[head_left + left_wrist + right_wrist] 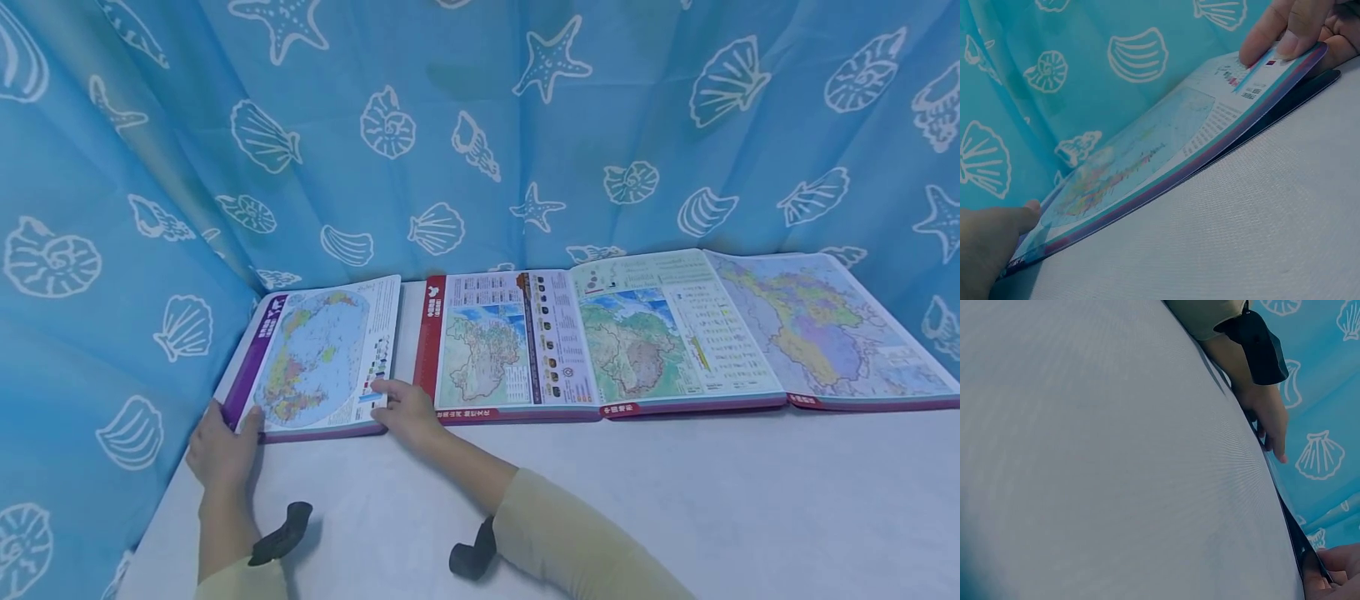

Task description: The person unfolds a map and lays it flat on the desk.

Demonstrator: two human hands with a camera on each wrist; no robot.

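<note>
A folded world map [322, 354] with a purple title strip lies at the left end of the white table. My left hand [222, 448] holds its front left corner, thumb on top and the other fingers at the side. At its front right corner my right hand [411, 414] pinches the edge. The left wrist view shows that the right hand [1307, 31] has raised the upper layers of the map [1141, 150] from a dark bottom layer [1272, 109]. In the right wrist view the right hand's fingers [1329, 572] grip the edge, partly cut off.
To the right stands a row of map panels with a red strip: a first panel [487, 358], a middle panel [637, 342] and a large coloured map [813, 321]. Blue curtains [480, 125] with white shell prints border the white table [675, 492] at the back and left.
</note>
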